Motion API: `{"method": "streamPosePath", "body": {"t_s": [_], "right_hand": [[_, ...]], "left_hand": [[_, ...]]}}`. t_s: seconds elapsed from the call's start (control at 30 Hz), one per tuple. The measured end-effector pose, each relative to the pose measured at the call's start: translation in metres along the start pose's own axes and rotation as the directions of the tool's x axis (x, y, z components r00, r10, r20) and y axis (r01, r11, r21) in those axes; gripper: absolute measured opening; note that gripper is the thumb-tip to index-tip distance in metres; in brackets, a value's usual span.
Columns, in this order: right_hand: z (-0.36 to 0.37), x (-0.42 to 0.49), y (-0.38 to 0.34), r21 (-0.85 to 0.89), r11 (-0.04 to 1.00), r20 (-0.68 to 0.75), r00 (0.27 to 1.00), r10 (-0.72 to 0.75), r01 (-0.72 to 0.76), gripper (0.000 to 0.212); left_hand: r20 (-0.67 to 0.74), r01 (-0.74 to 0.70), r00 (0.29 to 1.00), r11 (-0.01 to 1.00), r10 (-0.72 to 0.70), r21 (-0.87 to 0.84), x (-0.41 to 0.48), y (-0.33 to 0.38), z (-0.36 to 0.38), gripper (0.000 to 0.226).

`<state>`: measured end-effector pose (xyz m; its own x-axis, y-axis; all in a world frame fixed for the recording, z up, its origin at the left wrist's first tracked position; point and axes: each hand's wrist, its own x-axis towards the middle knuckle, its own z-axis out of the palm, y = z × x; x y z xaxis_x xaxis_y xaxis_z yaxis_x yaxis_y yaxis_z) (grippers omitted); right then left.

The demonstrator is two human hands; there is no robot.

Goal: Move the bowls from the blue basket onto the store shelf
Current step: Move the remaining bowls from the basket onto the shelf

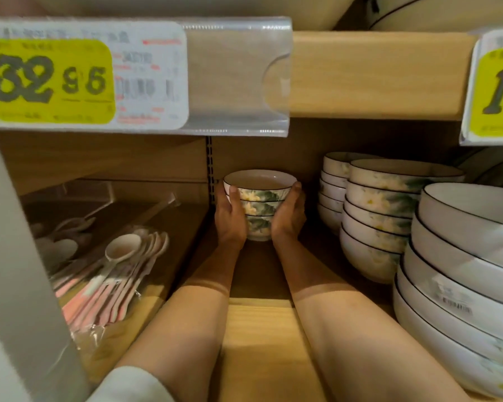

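A short stack of three small flowered bowls (260, 202) stands deep on the wooden store shelf (259, 329), near the back wall. My left hand (230, 216) holds the stack's left side with the thumb curled over the front. My right hand (289, 213) cups its right side, fingers reaching up to the top rim. Both forearms stretch far into the shelf. The blue basket is out of view.
Taller stacks of the same flowered bowls (381, 216) stand right of my hands. Large white bowls (462, 256) are stacked at the near right. Packed pink spoons (111, 274) lie on the left. A shelf edge with price tags (84, 76) hangs overhead.
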<state>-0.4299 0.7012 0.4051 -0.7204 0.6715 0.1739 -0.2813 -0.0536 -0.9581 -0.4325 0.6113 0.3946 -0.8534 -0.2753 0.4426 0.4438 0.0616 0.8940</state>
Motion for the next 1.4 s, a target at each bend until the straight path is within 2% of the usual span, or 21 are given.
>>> {"method": "streamPosePath", "body": {"t_s": [0.2,0.33,0.53,0.8,1.1,1.23,1.33,1.4], "right_hand": [[0.0,0.006,0.002,-0.001,1.0,0.033,0.999,-0.011,0.011,0.055],[0.0,0.008,0.002,0.013,1.0,0.055,0.998,-0.004,0.003,0.056],[0.001,0.013,0.002,0.048,0.999,0.065,0.998,0.009,-0.012,0.057],[0.004,0.018,0.004,0.077,0.997,0.054,0.999,0.01,-0.014,0.056],[0.001,0.017,0.001,0.081,0.996,0.071,0.997,0.038,-0.044,0.056],[-0.012,0.002,-0.009,0.071,0.99,0.103,0.988,0.114,-0.122,0.058],[-0.033,-0.015,-0.024,0.066,0.985,0.081,0.985,0.152,-0.158,0.057],[-0.049,-0.033,-0.035,0.039,0.99,0.044,0.99,0.135,-0.137,0.055]], "left_hand": [[0.022,-0.019,1.0,0.999,0.02,-0.029,0.003,0.0,0.0,0.053],[-0.017,-0.017,1.0,0.998,0.018,0.056,0.006,-0.002,0.002,0.048],[0.016,0.001,1.0,0.994,-0.003,0.105,0.012,-0.005,0.004,0.048],[0.025,-0.014,1.0,0.996,0.011,0.091,0.014,-0.008,0.006,0.042],[0.021,-0.027,0.999,0.995,0.025,0.095,0.018,-0.012,0.007,0.047],[0.051,0.069,0.996,0.997,-0.067,-0.037,0.005,-0.003,0.0,0.053],[0.029,0.256,0.967,0.962,-0.254,-0.095,-0.018,0.014,-0.009,0.065],[0.012,0.329,0.944,0.935,-0.331,-0.132,-0.042,0.029,-0.018,0.065]]}}
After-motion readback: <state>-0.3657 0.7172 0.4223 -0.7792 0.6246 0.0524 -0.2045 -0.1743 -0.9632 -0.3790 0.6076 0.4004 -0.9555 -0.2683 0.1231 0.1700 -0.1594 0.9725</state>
